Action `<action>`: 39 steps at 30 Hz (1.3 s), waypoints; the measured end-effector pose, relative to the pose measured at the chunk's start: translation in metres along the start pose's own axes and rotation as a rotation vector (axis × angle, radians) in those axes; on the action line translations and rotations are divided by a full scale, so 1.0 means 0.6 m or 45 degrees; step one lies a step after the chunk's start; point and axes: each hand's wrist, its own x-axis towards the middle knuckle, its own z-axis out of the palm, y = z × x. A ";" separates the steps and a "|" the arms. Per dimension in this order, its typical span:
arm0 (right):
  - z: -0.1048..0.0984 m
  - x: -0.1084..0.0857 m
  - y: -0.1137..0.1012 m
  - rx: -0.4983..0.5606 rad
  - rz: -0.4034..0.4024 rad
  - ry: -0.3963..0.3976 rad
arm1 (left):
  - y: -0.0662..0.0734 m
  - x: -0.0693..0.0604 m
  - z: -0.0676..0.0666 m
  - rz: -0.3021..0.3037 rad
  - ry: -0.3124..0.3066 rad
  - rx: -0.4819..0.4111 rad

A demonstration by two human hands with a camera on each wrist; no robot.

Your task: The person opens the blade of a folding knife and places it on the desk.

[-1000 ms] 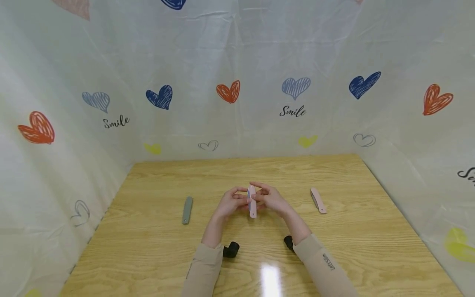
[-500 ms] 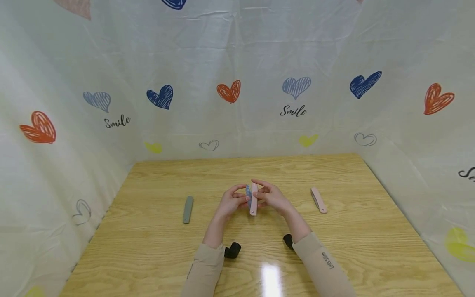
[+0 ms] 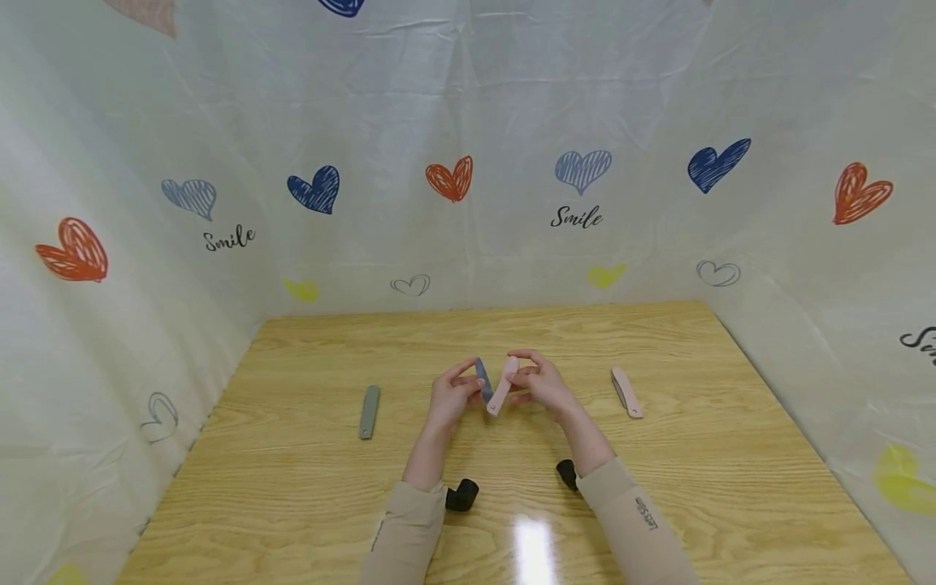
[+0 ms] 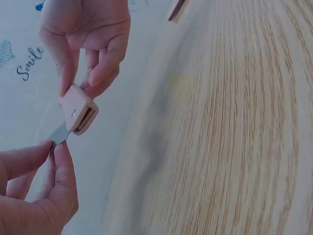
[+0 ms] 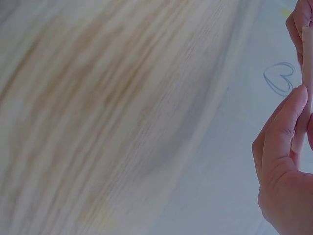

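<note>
A folding knife with a pink handle (image 3: 503, 387) is held up above the middle of the table, its blade (image 3: 483, 379) swung partway out so that the two form a V. My left hand (image 3: 452, 396) pinches the grey blade between thumb and fingers, as the left wrist view of the blade (image 4: 59, 135) confirms. The handle is gripped by my right hand (image 3: 544, 385), fingers along its length. In the right wrist view the handle (image 5: 307, 63) is partly cut off at the edge. On the table lie a green folding knife (image 3: 369, 412) and another pink folding knife (image 3: 626, 393), both folded.
The wooden table (image 3: 292, 487) ends at a white curtain (image 3: 512, 106) printed with hearts, which encloses the back and both sides. Black wrist-camera mounts stick out inward from the sleeves, one at the left (image 3: 462, 495) and one at the right (image 3: 566, 474).
The blade has swung out of the pink handle. My left hand has drawn the blade's tip left while my right hand tilted the handle to the right. The two knives on the table stay put.
</note>
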 end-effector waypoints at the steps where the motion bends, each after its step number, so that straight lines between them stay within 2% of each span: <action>1: -0.001 0.000 0.001 0.013 0.002 0.013 | 0.001 0.000 0.000 -0.001 0.012 -0.008; 9: -0.003 0.002 0.007 0.193 0.033 0.129 | 0.004 -0.001 0.004 -0.041 0.132 -0.136; 18: -0.003 -0.002 0.009 0.333 -0.002 0.193 | 0.004 -0.001 0.013 -0.062 0.254 -0.290; 24: 0.001 -0.001 0.014 0.464 0.022 0.272 | -0.002 -0.003 0.018 -0.067 0.300 -0.385; 28: 0.004 0.001 0.014 0.563 0.043 0.325 | -0.006 -0.002 0.022 -0.045 0.312 -0.469; 33: 0.008 0.003 0.014 0.678 0.023 0.372 | -0.011 0.000 0.028 -0.033 0.330 -0.553; 39: 0.011 0.001 0.015 0.745 0.009 0.414 | -0.015 0.001 0.038 -0.024 0.366 -0.662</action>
